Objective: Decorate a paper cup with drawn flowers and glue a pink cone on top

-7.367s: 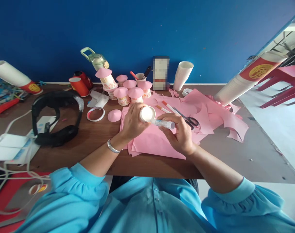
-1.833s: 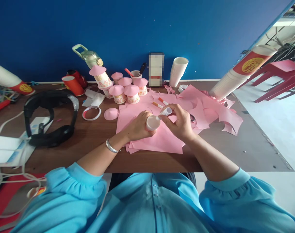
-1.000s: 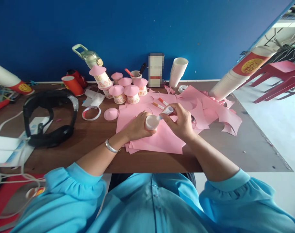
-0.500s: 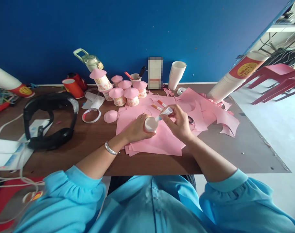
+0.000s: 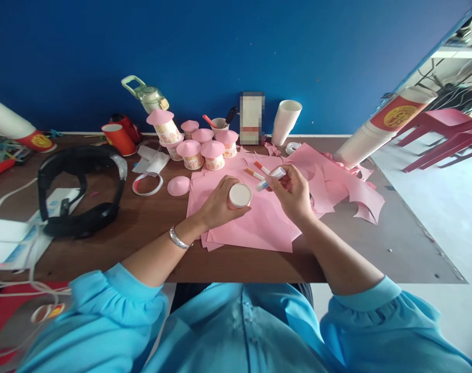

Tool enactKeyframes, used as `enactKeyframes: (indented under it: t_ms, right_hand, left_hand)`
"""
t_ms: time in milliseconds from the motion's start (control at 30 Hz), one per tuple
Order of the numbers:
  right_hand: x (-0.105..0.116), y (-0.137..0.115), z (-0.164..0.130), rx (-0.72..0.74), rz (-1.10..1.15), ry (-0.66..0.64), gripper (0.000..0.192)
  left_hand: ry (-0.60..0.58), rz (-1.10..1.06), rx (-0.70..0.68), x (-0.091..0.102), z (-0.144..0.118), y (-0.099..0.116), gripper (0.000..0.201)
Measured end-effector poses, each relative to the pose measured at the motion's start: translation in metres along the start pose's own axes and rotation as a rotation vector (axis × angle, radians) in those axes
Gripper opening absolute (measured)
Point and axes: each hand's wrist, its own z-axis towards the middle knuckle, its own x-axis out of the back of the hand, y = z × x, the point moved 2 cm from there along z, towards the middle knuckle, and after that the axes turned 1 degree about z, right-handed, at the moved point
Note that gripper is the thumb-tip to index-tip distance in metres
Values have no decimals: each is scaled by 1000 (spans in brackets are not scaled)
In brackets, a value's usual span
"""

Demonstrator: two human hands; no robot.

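The left hand (image 5: 220,204) is wrapping around an upturned paper cup (image 5: 239,195), its white base facing the camera, and is holding it just above the pink paper sheets (image 5: 259,228) lying on the desk (image 5: 143,228). A silver bangle (image 5: 178,238) is sitting on that wrist. Just to the right, the right hand (image 5: 296,194) is pinching a glue stick (image 5: 273,177) between thumb and fingers, with its tip pointing toward the cup's rim, close beside it but apart from it.

Beyond the hands, 2 orange-tipped markers (image 5: 258,171) are lying on the pink paper. To the left, a loose pink paper cone (image 5: 178,185) and a tape ring (image 5: 147,183) are resting on the bare wood, with black headphones (image 5: 80,189) further left.

Further back, a cluster of cups with pink cone tops (image 5: 199,147) is standing near the blue wall (image 5: 220,52), next to a stack of white cups (image 5: 285,122) and a green bottle (image 5: 148,96).
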Motion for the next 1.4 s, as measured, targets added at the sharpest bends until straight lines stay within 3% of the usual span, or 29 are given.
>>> enactKeyframes:
  t_ms: [133,333,467,667,800,933,1067,1200,1400]
  right_hand:
    - [0,3,2,-65,191,-31,42]
    - [0,8,5,-198,424,15,46]
    - [-2,8,5,-232,506,10,47]
    - [-2,-9,-4,0,378,65,38]
    - [-3,-19,-12,175,188,11,27]
    - [-2,-18,-16,255,88,-13,17]
    - [-3,-16,-15,273,62,5,14]
    - [-5,-10,-11,186,83,18,18]
    - [-1,-9,-6,133,249,33,30]
  left_hand:
    - [142,-19,-83,4,-1,-2,54]
    - [230,46,-222,4,-1,-5,61]
    - [244,100,-214,4,-1,-3,60]
    - [294,270,-260,5,-1,-2,50]
    - [265,303,-251,3,-1,-3,48]
    - [262,299,-255,1,-1,0,44]
    - [276,300,-266,1,-1,3,42]
    - [272,263,-320,1,-1,6,43]
    - [260,283,-283,2,0,4,44]
